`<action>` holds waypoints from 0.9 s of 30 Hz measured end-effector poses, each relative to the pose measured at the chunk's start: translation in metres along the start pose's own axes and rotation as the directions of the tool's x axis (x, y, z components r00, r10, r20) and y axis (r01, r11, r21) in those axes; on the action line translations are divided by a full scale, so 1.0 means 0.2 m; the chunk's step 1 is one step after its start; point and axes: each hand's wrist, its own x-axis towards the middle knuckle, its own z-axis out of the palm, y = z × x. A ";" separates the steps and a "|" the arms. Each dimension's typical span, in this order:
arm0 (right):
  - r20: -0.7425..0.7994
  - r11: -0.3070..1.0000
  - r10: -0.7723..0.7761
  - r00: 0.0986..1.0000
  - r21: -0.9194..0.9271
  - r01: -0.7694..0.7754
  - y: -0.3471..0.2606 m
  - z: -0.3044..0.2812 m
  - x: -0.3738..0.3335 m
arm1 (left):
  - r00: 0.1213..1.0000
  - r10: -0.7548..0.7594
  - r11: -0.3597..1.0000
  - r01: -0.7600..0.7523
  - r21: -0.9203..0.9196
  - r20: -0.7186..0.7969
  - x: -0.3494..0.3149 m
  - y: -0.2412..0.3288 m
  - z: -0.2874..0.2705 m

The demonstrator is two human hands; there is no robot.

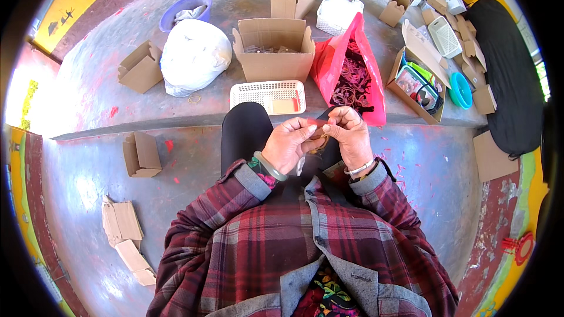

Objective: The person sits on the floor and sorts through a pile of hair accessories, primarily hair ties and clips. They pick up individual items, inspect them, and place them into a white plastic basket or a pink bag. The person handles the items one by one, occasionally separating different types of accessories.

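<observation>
Currently your left hand [288, 142] and right hand [352, 140] pinch a small flat red strip [317, 122] between fingers [304, 134], thin brownish loops [320, 145] just below

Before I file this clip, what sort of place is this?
Probably an improvised workspace for small handwork, though its exact use is unclear. Signs of it: an open cardboard box and a red bag full of thin purplish strands, both set out on a worn, raised concrete platform.

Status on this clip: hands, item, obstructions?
Left hand and right hand close together, fingertips pinching small reddish strip. Brownish loops below, partly hidden. White basket ahead, not blocking.
</observation>
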 end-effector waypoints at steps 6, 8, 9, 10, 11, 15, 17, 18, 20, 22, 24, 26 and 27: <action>0.017 0.918 0.167 0.986 0.362 -0.162 0.06 -0.06 0.02 | 0.998 -0.014 0.995 0.019 -0.097 0.056 0.00 0.00 0.00; 0.015 0.885 0.217 0.976 0.418 -0.203 0.07 -0.06 0.02 | 0.998 -0.004 0.995 0.010 -0.095 0.066 0.00 -0.01 -0.01; 0.011 0.881 0.228 0.974 0.424 -0.211 0.07 -0.07 0.02 | 0.997 0.001 0.996 0.006 -0.094 0.072 0.00 -0.01 -0.01; 0.007 0.876 0.239 0.971 0.429 -0.219 0.07 -0.07 0.02 | 0.998 -0.006 0.997 0.010 -0.078 0.058 0.00 -0.01 -0.01; 0.001 0.891 0.238 0.971 0.398 -0.218 0.09 -0.08 0.02 | 0.999 -0.012 0.998 0.015 -0.063 0.044 0.00 -0.01 0.00; -0.130 0.999 0.002 0.991 -0.049 -0.008 0.12 -0.09 0.04 | 0.998 0.043 0.999 -0.042 0.032 -0.045 0.01 -0.05 -0.02; -0.091 0.752 -0.340 0.936 -0.624 0.212 0.02 -0.01 0.01 | 0.992 0.049 0.992 -0.035 0.119 -0.117 0.01 -0.03 -0.01; 0.021 0.618 -0.453 0.891 -0.713 0.331 -0.02 0.02 0.00 | 0.987 0.053 0.986 -0.028 0.163 -0.151 0.02 -0.03 0.00; 0.279 0.282 -0.602 0.748 -0.802 0.527 -0.07 0.06 -0.02 | 0.977 0.062 0.964 -0.006 0.267 -0.203 0.02 -0.02 0.00; 0.389 0.198 -0.611 0.690 -0.769 0.608 -0.06 0.11 -0.04 | 0.975 0.108 0.943 -0.038 0.330 -0.195 0.02 -0.03 0.01; 0.395 0.190 -0.564 0.726 -0.793 0.579 -0.01 0.11 -0.04 | 0.975 0.184 0.927 -0.129 0.352 -0.128 0.01 -0.04 0.02; 0.403 0.152 -0.562 0.722 -0.808 0.569 -0.01 0.11 -0.04 | 0.969 0.213 0.904 -0.147 0.401 -0.125 0.00 -0.03 0.04; 0.407 0.135 -0.561 0.721 -0.814 0.565 -0.01 0.11 -0.04 | 0.966 0.228 0.891 -0.156 0.425 -0.124 -0.01 -0.03 0.05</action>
